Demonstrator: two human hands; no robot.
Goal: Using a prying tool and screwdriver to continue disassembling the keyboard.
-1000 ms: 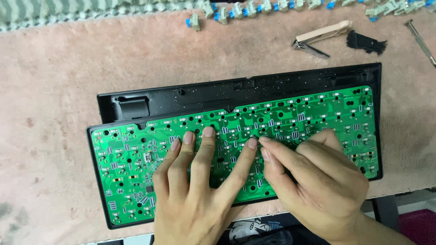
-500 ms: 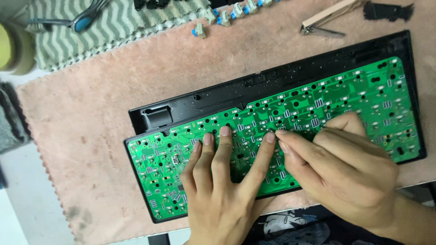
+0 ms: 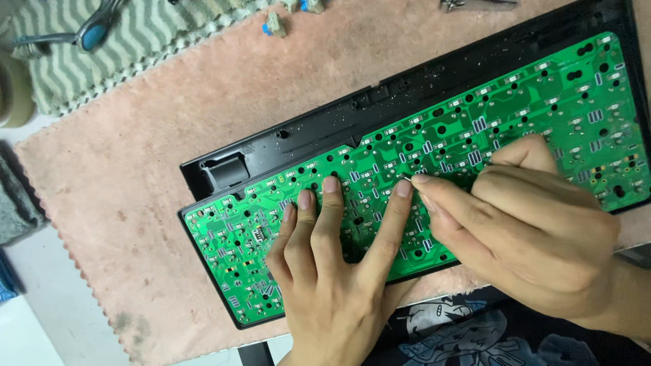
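Note:
A green keyboard circuit board (image 3: pixel 515 115) lies face down in a black plastic keyboard case (image 3: pixel 285 142) on a pink towel. My left hand (image 3: pixel 332 271) rests flat on the board's lower left part, fingers spread and pressing on it. My right hand (image 3: pixel 522 224) lies beside it to the right, fingers curled, with its fingertips touching the board next to my left index finger. Neither hand holds anything; whether something small is pinched at the right fingertips is too small to tell.
The pink towel (image 3: pixel 135 176) covers the work surface. A grey-striped cloth (image 3: pixel 129 47) with a blue-handled tool (image 3: pixel 95 30) lies at the top left, beside a roll of tape (image 3: pixel 12 91). Small blue-and-beige parts (image 3: pixel 274 26) sit at the top edge. Dark patterned fabric (image 3: pixel 475 335) is below.
The view has shifted and come closer, so the keyboard now looks tilted and larger. Both hands stay on the same spot of the board, fingertips together.

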